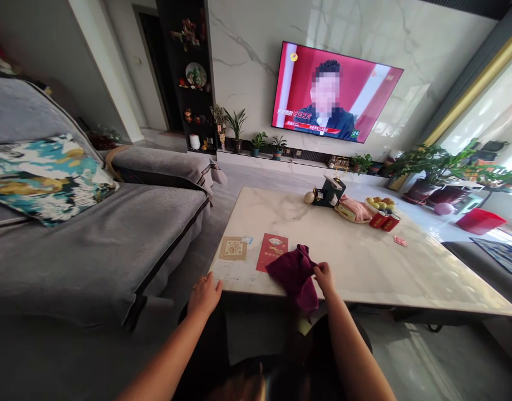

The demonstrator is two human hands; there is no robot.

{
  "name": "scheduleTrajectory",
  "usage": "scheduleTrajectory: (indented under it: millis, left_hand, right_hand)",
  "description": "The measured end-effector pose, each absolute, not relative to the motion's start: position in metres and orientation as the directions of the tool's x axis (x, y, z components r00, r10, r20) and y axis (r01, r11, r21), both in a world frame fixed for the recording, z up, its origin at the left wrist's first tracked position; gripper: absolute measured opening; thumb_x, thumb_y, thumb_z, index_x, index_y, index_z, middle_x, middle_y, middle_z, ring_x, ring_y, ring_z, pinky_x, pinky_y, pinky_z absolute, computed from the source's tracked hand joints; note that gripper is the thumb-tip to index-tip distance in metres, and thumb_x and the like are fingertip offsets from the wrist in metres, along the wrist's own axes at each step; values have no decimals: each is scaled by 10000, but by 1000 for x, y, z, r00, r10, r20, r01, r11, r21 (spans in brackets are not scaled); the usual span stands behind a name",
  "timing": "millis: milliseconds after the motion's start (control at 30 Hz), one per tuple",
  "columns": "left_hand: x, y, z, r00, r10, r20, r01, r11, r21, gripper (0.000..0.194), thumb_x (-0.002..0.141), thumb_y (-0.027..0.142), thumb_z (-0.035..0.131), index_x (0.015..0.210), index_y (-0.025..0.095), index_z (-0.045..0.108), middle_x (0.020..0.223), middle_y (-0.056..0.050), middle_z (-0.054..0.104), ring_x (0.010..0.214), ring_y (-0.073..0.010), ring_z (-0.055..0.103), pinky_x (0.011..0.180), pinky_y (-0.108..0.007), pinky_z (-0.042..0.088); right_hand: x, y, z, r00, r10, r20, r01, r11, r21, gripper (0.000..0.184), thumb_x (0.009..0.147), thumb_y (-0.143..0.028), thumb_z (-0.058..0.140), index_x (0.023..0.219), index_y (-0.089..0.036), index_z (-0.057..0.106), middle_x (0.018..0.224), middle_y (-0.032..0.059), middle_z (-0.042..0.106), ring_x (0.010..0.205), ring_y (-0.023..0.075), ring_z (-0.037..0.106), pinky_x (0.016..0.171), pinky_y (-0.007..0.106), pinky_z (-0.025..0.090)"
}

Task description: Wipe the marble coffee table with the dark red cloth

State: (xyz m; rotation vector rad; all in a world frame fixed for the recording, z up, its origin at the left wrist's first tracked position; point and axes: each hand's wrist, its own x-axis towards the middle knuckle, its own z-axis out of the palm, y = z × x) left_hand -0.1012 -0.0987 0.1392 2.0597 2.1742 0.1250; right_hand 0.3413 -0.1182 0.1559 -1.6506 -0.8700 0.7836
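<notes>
My right hand (324, 278) pinches a dark purple cloth (296, 272) by its right side. The cloth hangs crumpled over the front edge of the marble-topped coffee table (247, 214), its lower end dangling below the tabletop. Part of it overlaps a red booklet or card (269, 252) lying flat. At the near left corner, my left hand (205, 295) rests by the table edge with the thumb apart from the fingers and nothing visible in it. A brown square mat with a pattern (233, 248) lies just beyond that hand.
Farther back on the table stand a dark green box (329, 192), a pink cloth bundle (354, 209), a fruit bowl (380, 204) and red cans (379, 219). A grey sofa (164, 217) is at left. A television (339, 92) hangs on the wall; potted plants (236, 123) stand below.
</notes>
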Motion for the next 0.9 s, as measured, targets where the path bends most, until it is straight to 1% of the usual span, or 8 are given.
scheduleTrajectory:
  millis: [67,133,233,300,367,467,700,900]
  left_hand:
    - [-101,-99,139,-52,998,-44,985,59,160,486,1166,343,444,1487,61,675,1346,-258,826,1316,-355,777,1151,-420,569]
    - [-101,-99,137,-56,998,-38,985,62,159,477,1170,344,450,1481,67,682,1345,-255,827,1316,-353,777,1150,-420,571]
    - [-100,-100,135,-61,998,-27,985,64,158,484,1176,347,455,1502,66,677,1351,-255,823,1323,-347,782,1156,-413,573]
    - [-100,-101,135,-67,997,-24,985,70,160,500,1175,347,460,1524,53,664,1362,-264,821,1329,-355,785,1153,-422,582]
    - [-101,-102,135,-74,997,-25,983,77,165,509,1172,335,463,1539,39,654,1371,-270,824,1336,-363,787,1156,-433,589]
    - [-102,-103,136,-80,996,-30,981,84,176,516,1174,319,458,1571,43,637,1400,-262,829,1355,-353,788,1168,-424,588]
    - [-101,-104,136,-106,993,-46,975,113,194,564,1188,323,443,1636,10,579,1530,-279,782,1440,-355,754,1212,-411,563]
    - [-101,-105,138,-137,989,-47,973,144,182,534,1185,324,458,1620,45,591,1496,-263,801,1414,-339,773,1185,-398,580]
  right_hand:
    - [351,-130,155,572,820,-23,278,-221,-935,452,744,-549,684,1097,-268,714,1211,171,792,1311,438,701,1143,625,575]
    - [348,-138,151,570,821,28,371,-226,-901,595,767,-517,665,1289,-239,728,1473,225,737,1506,461,607,1300,675,465]
    - [325,-139,140,436,889,138,548,-140,-825,744,873,-510,638,1569,-249,662,1747,188,597,1697,409,457,1433,635,328]
    - [305,-134,131,277,940,198,724,-69,-686,773,964,-530,607,1690,-262,597,1842,161,520,1774,400,355,1453,643,295]
    - [289,-129,121,159,976,148,851,-60,-521,791,1014,-531,597,1763,-286,539,1893,141,468,1808,428,283,1437,697,301]
    - [277,-123,107,154,988,6,906,-139,-400,798,1037,-513,601,1806,-327,494,1914,124,444,1814,452,261,1410,773,287]
    - [281,-123,90,163,987,11,905,-145,-401,764,1090,-530,526,1814,-288,490,1935,130,411,1831,424,234,1439,764,221]
    - [281,-124,86,165,986,31,898,-137,-418,756,1097,-521,507,1806,-260,502,1940,124,405,1836,409,234,1463,739,188]
